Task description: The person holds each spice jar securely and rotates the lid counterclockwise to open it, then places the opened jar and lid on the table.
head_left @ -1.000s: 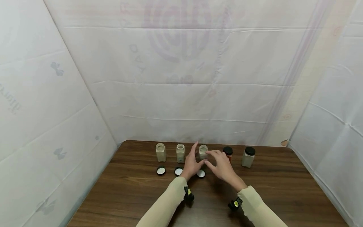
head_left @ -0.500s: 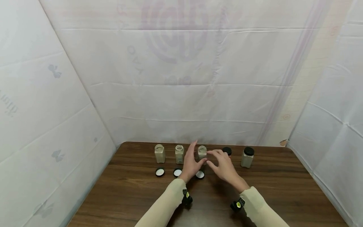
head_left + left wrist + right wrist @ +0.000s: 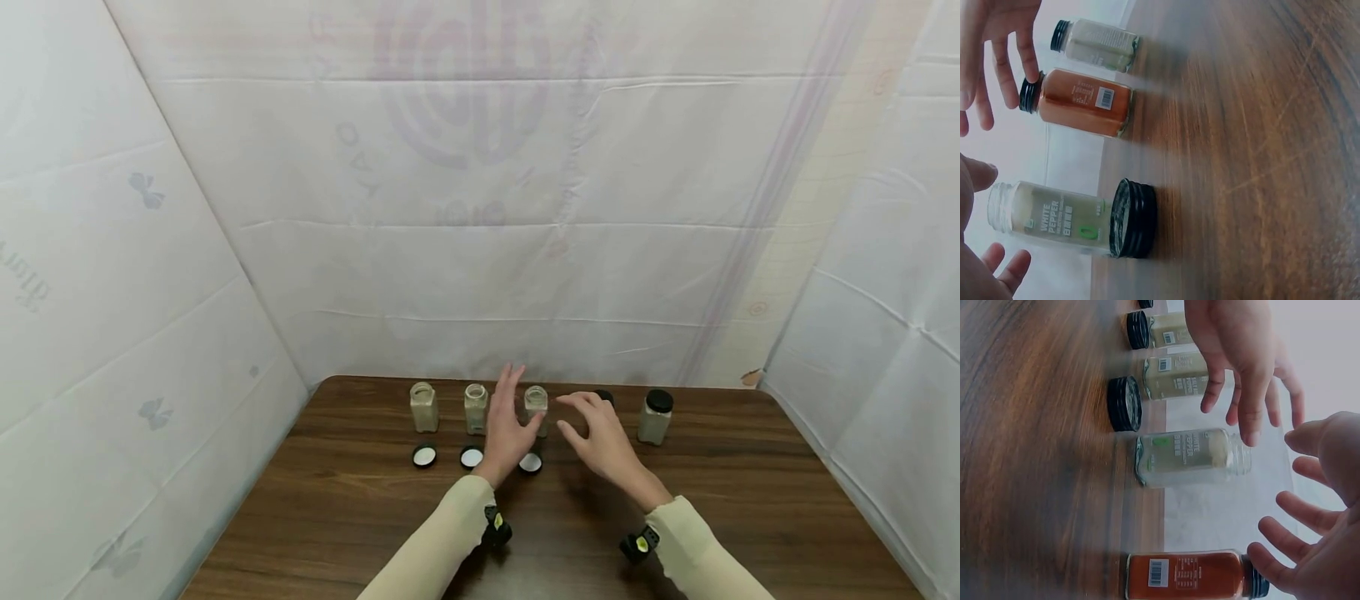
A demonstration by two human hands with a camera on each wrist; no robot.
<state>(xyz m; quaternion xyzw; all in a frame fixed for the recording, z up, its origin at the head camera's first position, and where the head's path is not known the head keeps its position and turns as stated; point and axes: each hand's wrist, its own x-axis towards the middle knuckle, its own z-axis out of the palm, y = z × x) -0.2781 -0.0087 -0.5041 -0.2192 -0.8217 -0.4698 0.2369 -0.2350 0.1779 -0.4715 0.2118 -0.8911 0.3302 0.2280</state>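
Note:
An uncapped white pepper jar (image 3: 1060, 215) stands upright in the middle of the row, its black lid (image 3: 530, 463) lying inside-up in front of it. Beside that jar my left hand (image 3: 507, 433) is held with fingers extended and thumb spread; whether it touches the glass I cannot tell. My right hand (image 3: 606, 442), fingers loosely bent and holding nothing, hovers to the right of the same jar. A capped jar of red-orange spice (image 3: 1191, 575) is mostly hidden behind this hand in the head view. In both wrist views its fingertips overlap that jar's black cap, contact unclear.
Two open jars, one at the far left (image 3: 424, 408) and another beside it (image 3: 476, 408), each have a lid in front, the left lid (image 3: 424, 456) and the middle lid (image 3: 472, 456). A capped pale jar (image 3: 656, 417) stands rightmost. White sheeting (image 3: 480, 275) surrounds the wooden table (image 3: 360, 517).
My right hand has moved away to the right from the white pepper jar and from my left thumb. The left hand stays beside the jar, its fingers straightening slightly. The jars stand where they were.

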